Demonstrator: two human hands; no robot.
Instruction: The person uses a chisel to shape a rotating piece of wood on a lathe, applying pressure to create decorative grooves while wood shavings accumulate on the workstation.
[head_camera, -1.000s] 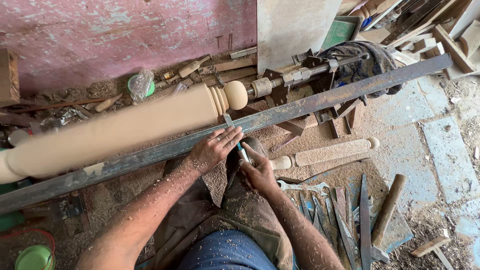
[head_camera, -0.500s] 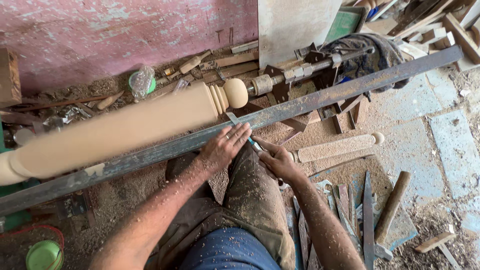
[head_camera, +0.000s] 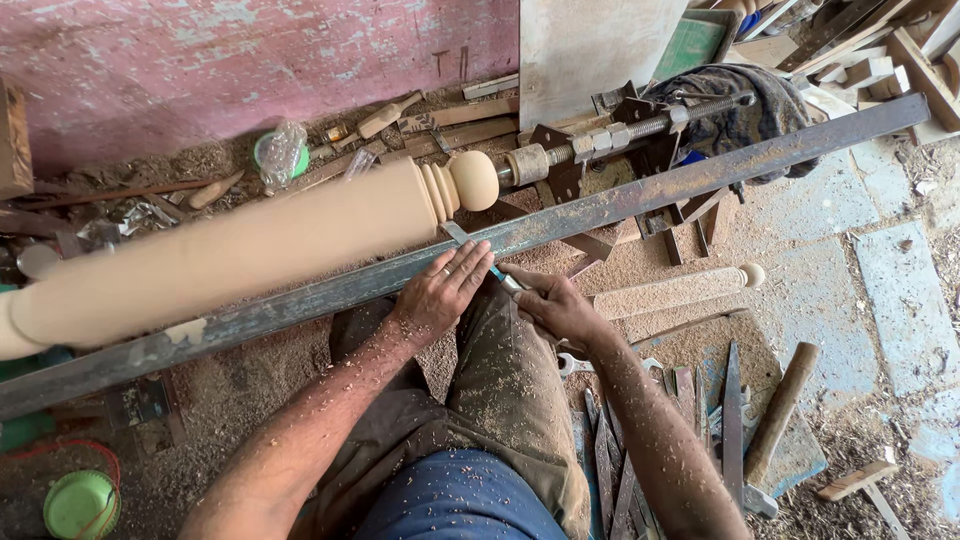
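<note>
The step in hand looked like turning detail near the rounded end of the long pale wooden spindle, which lay mounted on the lathe behind the rusty flat steel tool-rest bar. The left hand lay flat, fingers extended, pressing the slim metal chisel onto the bar. The right hand was curled closed around the chisel's handle. The blade tip sat just below the spindle's beads; a steady, braced feed seemed called for.
</note>
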